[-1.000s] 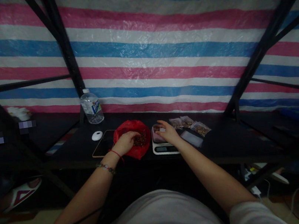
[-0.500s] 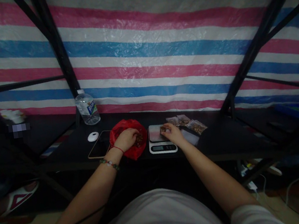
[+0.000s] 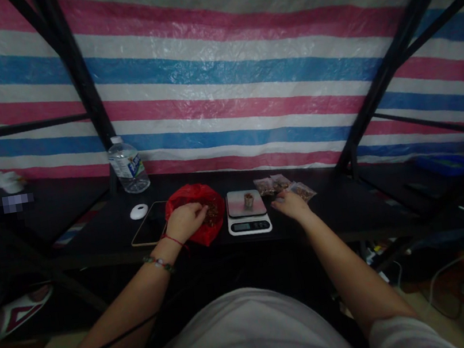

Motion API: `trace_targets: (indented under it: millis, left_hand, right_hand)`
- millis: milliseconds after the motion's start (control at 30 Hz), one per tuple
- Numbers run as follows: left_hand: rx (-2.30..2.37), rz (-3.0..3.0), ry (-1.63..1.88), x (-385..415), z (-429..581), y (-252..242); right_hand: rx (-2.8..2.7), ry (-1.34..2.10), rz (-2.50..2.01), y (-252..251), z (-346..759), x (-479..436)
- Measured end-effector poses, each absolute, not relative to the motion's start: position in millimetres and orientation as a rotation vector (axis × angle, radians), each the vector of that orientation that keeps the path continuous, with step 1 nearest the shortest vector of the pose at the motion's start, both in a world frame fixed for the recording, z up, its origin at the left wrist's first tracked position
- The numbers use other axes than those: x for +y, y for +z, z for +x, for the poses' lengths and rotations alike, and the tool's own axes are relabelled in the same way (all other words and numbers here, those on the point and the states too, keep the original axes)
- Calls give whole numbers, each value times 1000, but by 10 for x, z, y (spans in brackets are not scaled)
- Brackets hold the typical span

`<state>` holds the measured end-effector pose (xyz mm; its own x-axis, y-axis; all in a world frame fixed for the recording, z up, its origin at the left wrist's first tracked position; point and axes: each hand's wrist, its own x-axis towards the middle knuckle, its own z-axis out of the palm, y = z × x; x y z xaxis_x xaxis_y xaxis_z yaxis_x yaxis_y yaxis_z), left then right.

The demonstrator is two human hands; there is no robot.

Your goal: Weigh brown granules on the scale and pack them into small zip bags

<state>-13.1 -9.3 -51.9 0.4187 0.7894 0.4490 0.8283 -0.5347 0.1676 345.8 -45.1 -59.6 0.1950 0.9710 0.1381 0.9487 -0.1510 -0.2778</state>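
Observation:
My left hand (image 3: 187,221) is over an open red plastic bag (image 3: 171,201) of small brown pieces (image 3: 213,214). Its fingertips are pinched together at the pieces; whatever is between them is too small to make out. On the pan of a white digital scale (image 3: 232,211) stands a small cup (image 3: 249,200) of brownish material, with no hand on it. My right hand (image 3: 292,205) is just right of the scale, fingers extended low over the table beside several small clear packets (image 3: 265,186) of brown pieces. Its palm hides what lies beneath.
Left of the red bag are a phone (image 3: 149,226), a white rounded object (image 3: 139,212) and a clear bottle (image 3: 129,169). Black metal posts (image 3: 85,85) frame the black table (image 3: 98,240), with a striped plastic sheet (image 3: 218,83) behind. Another person's foot in a sandal (image 3: 24,314) shows at lower left.
My right hand has let go of the small cup on the scale and moved right, towards the packets. My left hand remains at the red bag, drawn slightly back from the pieces.

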Motion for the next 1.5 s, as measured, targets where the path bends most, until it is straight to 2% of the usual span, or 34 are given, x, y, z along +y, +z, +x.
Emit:
trace_targets:
  millis: [333, 633, 967, 1100, 1167, 1300, 1367, 1433, 1500]
  left_hand:
    - [-1459, -2564, -763, -221, -16, -530]
    - [-1457, -2727, -950, -334, 78, -444]
    - [-1419, -2689, -1055, -340, 79, -452]
    - [-1331, -2701, -1206, -397, 104, -407]
    - [-1245, -2789, -1302, -443, 133, -378]
    - [-1127, -3105, -1525, -551, 223, -352]
    - [-1104, -3338, -1648, -606, 271, -353]
    - [-1124, -3545, -1719, -654, 305, -351]
    - [-1217, -3661, -1722, -687, 321, -338]
  right_hand:
    - [-1981, 161, -2188, -677, 3531, -432]
    - [-2062, 196, -2125, -646, 3656, -462]
    - [-1819, -89, -2143, -498, 3602, -529]
    - [-1596, -219, -1803, -268, 3506, -597]
    - [-1550, -10, -1561, -163, 3365, -660]
    - [-1675, 780, -1104, -45, 2922, -865]
    - [-1784, 1038, -986, -43, 2698, -960]
    - [-1863, 1095, -950, -80, 2531, -1003]
    - [-1897, 1006, -995, -146, 2439, -981]
